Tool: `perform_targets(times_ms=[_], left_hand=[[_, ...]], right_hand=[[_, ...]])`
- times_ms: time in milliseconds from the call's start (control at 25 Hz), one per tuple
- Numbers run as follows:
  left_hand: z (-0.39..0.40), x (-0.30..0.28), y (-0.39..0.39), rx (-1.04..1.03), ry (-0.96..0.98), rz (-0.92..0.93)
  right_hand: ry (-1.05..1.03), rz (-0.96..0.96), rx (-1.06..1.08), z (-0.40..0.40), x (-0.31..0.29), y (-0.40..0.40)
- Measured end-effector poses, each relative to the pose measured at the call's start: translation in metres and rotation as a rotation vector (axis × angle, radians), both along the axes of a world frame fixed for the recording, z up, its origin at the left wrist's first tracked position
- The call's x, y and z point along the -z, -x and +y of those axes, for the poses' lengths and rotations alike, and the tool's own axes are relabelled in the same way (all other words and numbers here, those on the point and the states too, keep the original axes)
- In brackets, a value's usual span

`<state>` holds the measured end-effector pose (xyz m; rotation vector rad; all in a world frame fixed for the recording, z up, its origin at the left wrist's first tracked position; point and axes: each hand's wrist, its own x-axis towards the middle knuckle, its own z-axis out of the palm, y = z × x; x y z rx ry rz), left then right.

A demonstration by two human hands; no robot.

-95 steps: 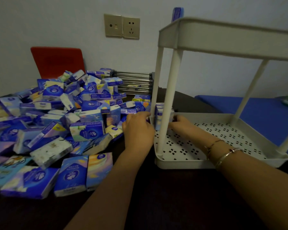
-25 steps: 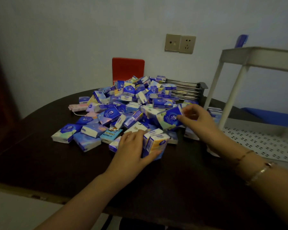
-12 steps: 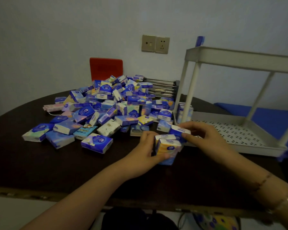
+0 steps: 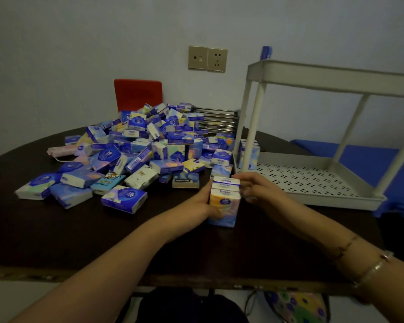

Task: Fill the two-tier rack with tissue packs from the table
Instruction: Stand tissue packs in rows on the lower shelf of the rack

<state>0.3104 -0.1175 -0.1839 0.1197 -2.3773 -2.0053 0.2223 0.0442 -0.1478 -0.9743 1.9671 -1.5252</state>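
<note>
Hands, left [image 4: 202, 201] and right [image 4: 258, 188], gripping three upright tissue packs [image 4: 224, 201], one rack [image 4: 313, 178] beside

The rack [image 4: 313, 180] is running off the right edge. The held tissue packs [image 4: 224, 201] are hiding the left fingers. A rack post is covering packs in the rack's corner [image 4: 251, 157], count unclear.

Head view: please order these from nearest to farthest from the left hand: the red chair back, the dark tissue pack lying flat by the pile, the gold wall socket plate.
1. Dark tissue pack: just beyond the left hand, on the table.
2. Red chair back: behind the pile.
3. Gold wall socket plate: on the wall, above.
</note>
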Motion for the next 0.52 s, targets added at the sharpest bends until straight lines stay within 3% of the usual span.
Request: perform_targets(times_ms=[80,160,320,520], left_hand=[[0.000,0.001,0.002,-0.001,-0.027,-0.006],[0.001,0.001,0.002,-0.015,-0.052,-0.021],[0.004,0.002,0.003,-0.008,-0.060,-0.048],[0.013,-0.017,0.017,-0.047,-0.038,-0.017]], right_hand=[[-0.018,-0.043,-0.130,0.008,0.001,-0.004],[-0.102,0.030,-0.188,0.012,0.004,-0.010],[-0.153,0.184,-0.028,0.007,0.009,-0.016],[-0.116,0.166,0.100,0.027,-0.011,-0.007]])
